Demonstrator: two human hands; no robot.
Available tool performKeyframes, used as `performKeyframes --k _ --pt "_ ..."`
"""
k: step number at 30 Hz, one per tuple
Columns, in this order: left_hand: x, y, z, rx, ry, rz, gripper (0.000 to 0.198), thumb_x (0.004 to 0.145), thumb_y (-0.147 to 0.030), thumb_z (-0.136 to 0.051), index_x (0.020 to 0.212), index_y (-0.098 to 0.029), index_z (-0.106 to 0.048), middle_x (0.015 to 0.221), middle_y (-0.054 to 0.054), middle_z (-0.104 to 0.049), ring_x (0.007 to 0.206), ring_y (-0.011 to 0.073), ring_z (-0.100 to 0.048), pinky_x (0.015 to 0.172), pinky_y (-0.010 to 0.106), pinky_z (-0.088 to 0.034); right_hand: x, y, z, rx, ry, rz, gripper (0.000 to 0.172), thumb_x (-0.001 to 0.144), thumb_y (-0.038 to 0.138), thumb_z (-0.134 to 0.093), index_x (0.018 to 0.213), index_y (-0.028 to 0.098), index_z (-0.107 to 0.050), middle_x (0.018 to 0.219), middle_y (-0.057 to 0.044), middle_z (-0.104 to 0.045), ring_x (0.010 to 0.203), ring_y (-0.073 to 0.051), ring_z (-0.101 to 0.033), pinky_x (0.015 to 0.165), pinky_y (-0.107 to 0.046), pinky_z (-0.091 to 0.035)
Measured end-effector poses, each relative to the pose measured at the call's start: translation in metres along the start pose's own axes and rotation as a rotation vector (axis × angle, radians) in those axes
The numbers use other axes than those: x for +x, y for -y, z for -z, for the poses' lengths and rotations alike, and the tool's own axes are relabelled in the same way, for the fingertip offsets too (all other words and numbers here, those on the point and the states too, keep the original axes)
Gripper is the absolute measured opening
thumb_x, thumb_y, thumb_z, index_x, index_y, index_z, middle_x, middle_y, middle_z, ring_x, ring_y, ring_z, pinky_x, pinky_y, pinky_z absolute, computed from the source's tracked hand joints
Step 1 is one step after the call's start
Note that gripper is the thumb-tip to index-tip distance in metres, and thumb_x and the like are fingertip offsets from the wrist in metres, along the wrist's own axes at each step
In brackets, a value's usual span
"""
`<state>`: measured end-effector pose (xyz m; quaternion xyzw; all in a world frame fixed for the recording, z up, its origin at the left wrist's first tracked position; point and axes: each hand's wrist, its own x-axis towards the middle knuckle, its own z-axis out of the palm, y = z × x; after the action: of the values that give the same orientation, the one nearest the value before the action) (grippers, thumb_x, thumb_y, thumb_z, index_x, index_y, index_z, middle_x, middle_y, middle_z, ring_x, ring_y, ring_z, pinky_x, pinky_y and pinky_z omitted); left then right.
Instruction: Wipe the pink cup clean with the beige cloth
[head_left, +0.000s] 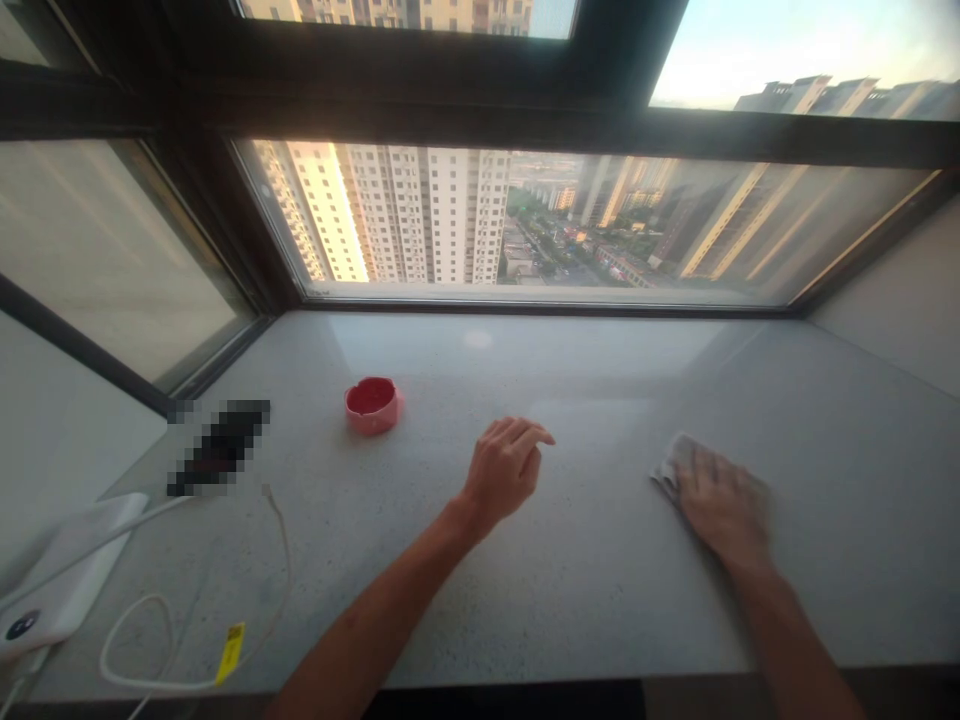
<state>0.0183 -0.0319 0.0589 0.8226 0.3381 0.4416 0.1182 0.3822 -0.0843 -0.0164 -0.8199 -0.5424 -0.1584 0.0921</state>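
So there's a pale speckled windowsill (570, 560) by a dark-framed window (450, 312), high-rises outside. The person's right hand (724, 500) is palm down on a light grey cloth (681, 448), toward the right side of the sill. Cloth's bunched up a bit, edges poking out past the fingers. That grip looks pretty flat, but it's blurry, so no telling if the fingertips actually pinch the fabric or just press on it.

Left hand (506, 465) is out around the middle, nothing in it, fingers loosely bent with one sticking out to the right. Can't tell if it touches the sill. Nearest thing is a pink ashtray (373, 407), sitting upright, further left and back.

Far left there's a white power bank (86, 560), a pixelated dark object (223, 448) near it, and a white cable (283, 545) looping around with a yellow tag (231, 650) on it.
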Motion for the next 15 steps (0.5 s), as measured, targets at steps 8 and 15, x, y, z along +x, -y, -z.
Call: performKeyframes --k 8,15 --pt "-0.009 -0.11 -0.003 -0.043 0.19 -0.42 0.02 0.104 -0.027 -0.054 0.107 -0.022 -0.074 0.117 0.004 -0.079 0.094 0.0185 -0.07 0.083 0.037 -0.056 -0.091 0.261 0.077 0.341 0.305 0.536 0.065 0.108 0.052 -0.03 0.171 0.039 -0.041 0.178 0.002 -0.039 0.168 -0.032 -0.029 0.139 -0.06 -0.022" --pt "-0.002 -0.15 0.027 0.048 0.315 -0.506 0.016 0.106 -0.032 -0.061 0.095 -0.024 -0.071 0.11 0.004 -0.076 0.084 0.0162 -0.068 0.073 0.033 -0.055 -0.176 0.434 0.121 0.888 0.471 0.833 0.071 0.114 0.05 -0.029 0.173 0.01 -0.03 0.183 -0.018 -0.017 0.172 -0.038 -0.005 0.135 -0.074 -0.004"
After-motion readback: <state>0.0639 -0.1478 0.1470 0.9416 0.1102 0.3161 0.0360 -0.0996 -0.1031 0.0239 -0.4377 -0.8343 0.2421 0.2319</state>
